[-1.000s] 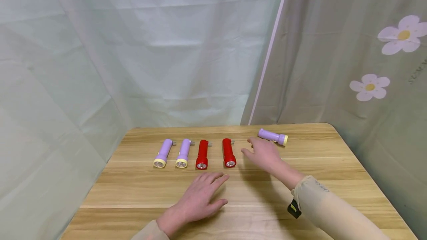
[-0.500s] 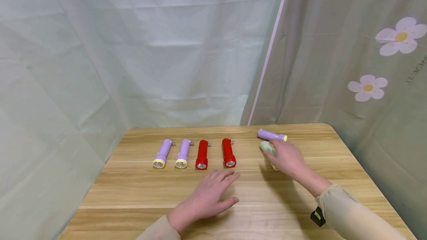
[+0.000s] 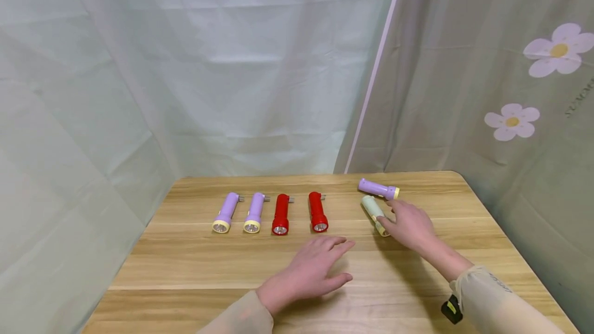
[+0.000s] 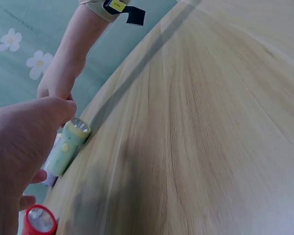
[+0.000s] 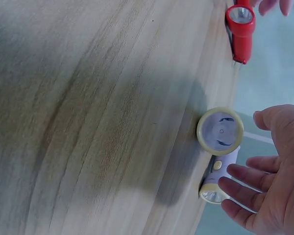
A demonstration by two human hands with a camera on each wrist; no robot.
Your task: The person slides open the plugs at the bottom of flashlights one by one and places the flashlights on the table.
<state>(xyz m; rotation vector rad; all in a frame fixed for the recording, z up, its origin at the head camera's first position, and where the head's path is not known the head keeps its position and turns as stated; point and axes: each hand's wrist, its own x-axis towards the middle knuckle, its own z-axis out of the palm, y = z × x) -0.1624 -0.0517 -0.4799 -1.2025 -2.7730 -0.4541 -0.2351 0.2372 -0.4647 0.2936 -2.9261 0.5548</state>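
Flashlight row [image 3: 280,213] looks done, green one [image 3: 373,207] and stray purple one [image 3: 375,188] seemingly pending, left grip [image 3: 313,269] and right grip [image 3: 410,224] relaxed, empty.

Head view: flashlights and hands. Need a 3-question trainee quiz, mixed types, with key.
1. How many flashlights on the table are purple?
2. True or false, of the left hand: it grips a red flashlight.
3. Which is nearest the right hand? A, left red flashlight; B, pale green flashlight; C, right red flashlight.

Key
1. Three: the leftmost purple flashlight, the purple flashlight beside it and the back-right purple flashlight.
2. False; it holds nothing.
3. B.
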